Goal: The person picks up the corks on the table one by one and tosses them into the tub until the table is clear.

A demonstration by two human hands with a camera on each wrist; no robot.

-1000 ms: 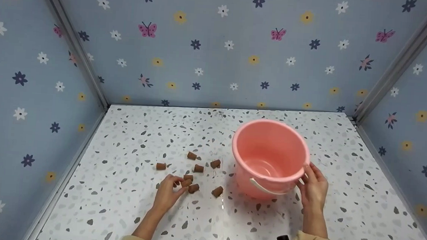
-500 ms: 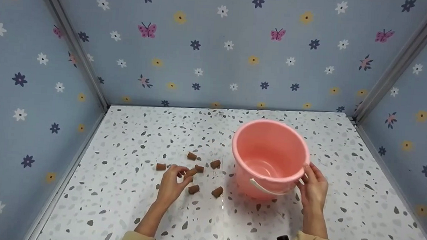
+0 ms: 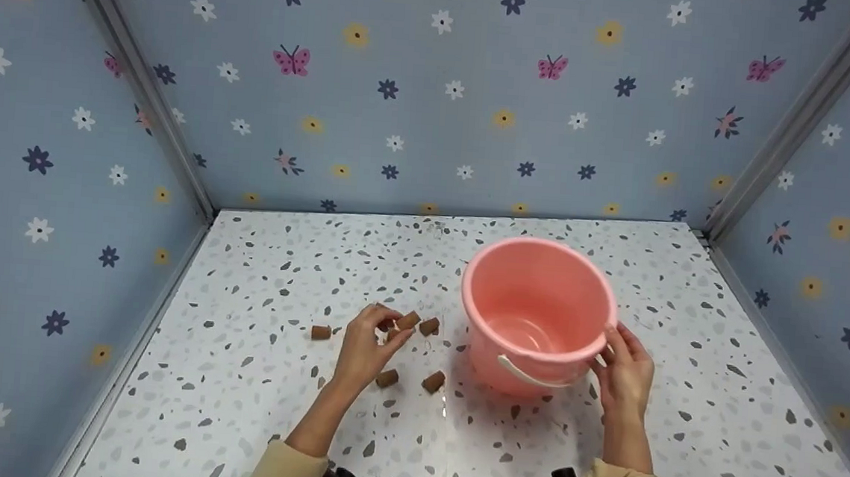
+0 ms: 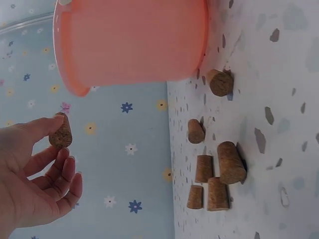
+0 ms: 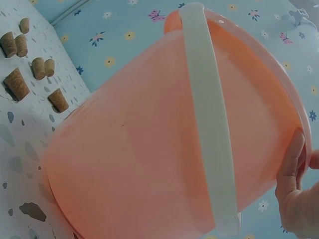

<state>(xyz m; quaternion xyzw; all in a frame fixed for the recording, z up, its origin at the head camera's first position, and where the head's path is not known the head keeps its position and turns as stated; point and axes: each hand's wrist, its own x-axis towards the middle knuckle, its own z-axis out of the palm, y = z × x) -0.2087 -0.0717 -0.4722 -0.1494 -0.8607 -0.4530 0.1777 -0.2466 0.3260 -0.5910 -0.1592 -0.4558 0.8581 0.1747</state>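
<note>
My left hand pinches a brown cork stopper between thumb and fingertips, raised above the tabletop in the left wrist view. Left of the bucket lie several more tapered corks, some partly hidden by that hand in the head view. A pink plastic bucket with a white handle stands upright, and its inside shows no corks. At its right side my right hand holds the rim, with fingers on both sides of the edge.
A loose cork sits at the far left of the group, and another near the bucket's base. Blue flowered panels enclose the white speckled table at the back and sides.
Carrying a cork, my left hand has moved up and to the right, away from the nearer corks toward the bucket. The right hand and bucket stay in place.
</note>
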